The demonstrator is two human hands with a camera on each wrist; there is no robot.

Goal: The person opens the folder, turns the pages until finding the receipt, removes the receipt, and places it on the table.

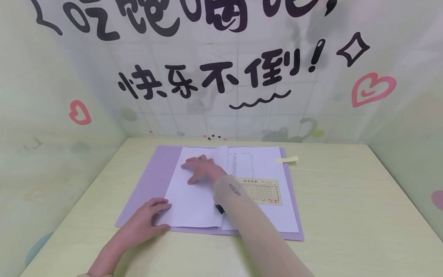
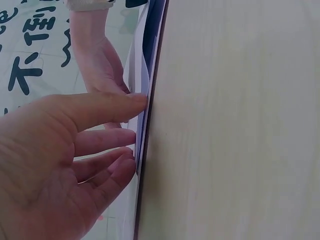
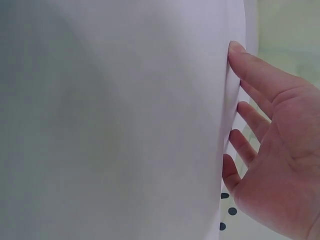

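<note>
On the pale table I'm watching, the white page lies lengthwise front to back in the purple folder, the right hand touching its far half, fingers spread, the left hand by its near left corner, fingers loosely parted.
</note>
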